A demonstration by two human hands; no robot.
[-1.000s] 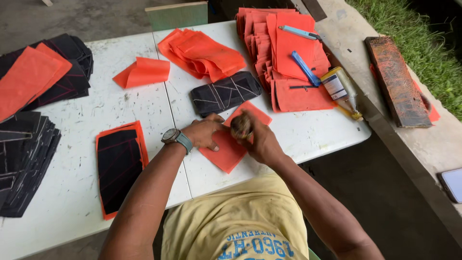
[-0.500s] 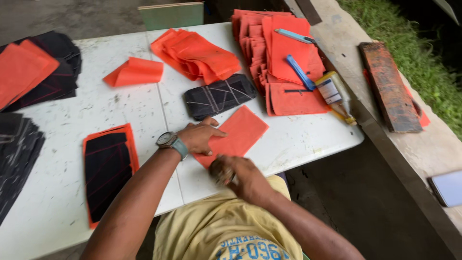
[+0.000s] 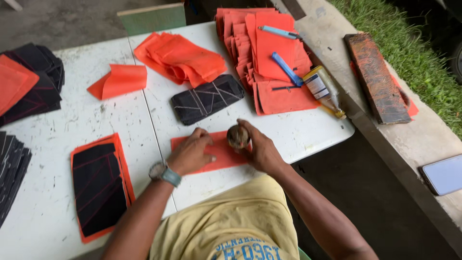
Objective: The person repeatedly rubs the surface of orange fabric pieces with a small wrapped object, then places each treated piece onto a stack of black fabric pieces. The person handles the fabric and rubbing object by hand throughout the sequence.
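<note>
Head view: my left hand presses flat, fingers spread, on the orange sheet. My right hand grips a small round brown tool resting on that sheet's right end.

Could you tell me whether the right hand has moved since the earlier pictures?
Yes. The right hand, gripping a small round brown tool, moved back onto the flat orange fabric piece, away from the white table's near edge.
</note>
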